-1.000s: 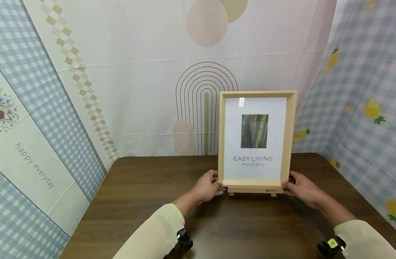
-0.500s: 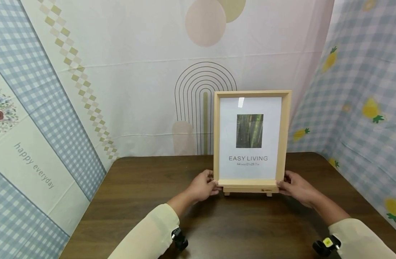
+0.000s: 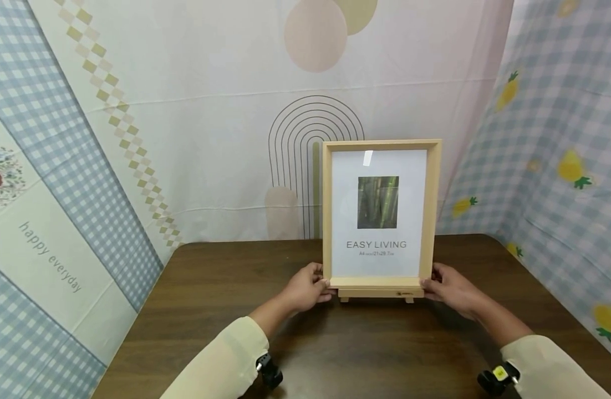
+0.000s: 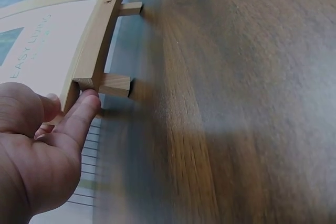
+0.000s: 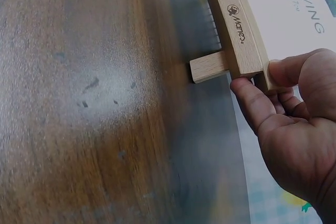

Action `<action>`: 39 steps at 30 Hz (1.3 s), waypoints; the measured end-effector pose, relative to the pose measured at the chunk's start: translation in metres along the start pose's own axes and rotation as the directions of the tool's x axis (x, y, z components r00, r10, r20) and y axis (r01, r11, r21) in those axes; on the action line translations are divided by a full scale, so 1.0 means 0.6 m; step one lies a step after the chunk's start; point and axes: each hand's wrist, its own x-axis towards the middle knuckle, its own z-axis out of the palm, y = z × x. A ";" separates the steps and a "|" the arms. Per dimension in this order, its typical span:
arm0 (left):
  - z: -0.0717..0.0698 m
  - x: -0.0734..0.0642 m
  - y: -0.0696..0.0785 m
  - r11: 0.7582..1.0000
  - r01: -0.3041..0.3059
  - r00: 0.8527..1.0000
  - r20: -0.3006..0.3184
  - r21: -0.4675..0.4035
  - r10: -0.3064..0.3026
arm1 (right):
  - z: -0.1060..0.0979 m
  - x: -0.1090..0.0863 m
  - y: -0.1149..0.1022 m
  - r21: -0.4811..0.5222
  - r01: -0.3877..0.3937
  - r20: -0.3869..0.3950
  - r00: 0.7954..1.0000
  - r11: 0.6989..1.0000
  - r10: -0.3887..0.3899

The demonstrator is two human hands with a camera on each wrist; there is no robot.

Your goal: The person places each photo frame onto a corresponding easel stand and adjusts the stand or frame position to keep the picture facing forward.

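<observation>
A light wooden picture frame [image 3: 428, 216] stands upright on a small wooden easel [image 3: 370, 293] toward the back of the table. Its white sheet reads "EASY LIVING" below a green picture. My left hand [image 3: 305, 287] pinches the frame's lower left corner; in the left wrist view that hand [image 4: 47, 150] has its thumb at the frame's front and a finger touching the end of the easel's ledge [image 4: 97, 40]. At the lower right corner my right hand [image 3: 452, 287] grips likewise. The right wrist view shows a fingertip under the ledge [image 5: 236, 30]. The easel's back is hidden.
A dark brown wooden table [image 3: 225, 288] with rounded back corners bears the easel. Behind it hangs a pale patterned cloth [image 3: 220, 155]. Checked cloths close off the left side [image 3: 61, 138] and the right side [image 3: 560, 210].
The frame and easel have shifted a little to the left across the table, both hands moving along with them. Each hand keeps its hold on its corner. The head view has turned slightly.
</observation>
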 end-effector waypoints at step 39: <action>-0.061 -0.029 -0.009 1.000 0.011 1.000 0.000 -0.028 -0.011 | 0.053 0.017 -0.020 0.056 0.026 0.045 0.999 0.998 -0.029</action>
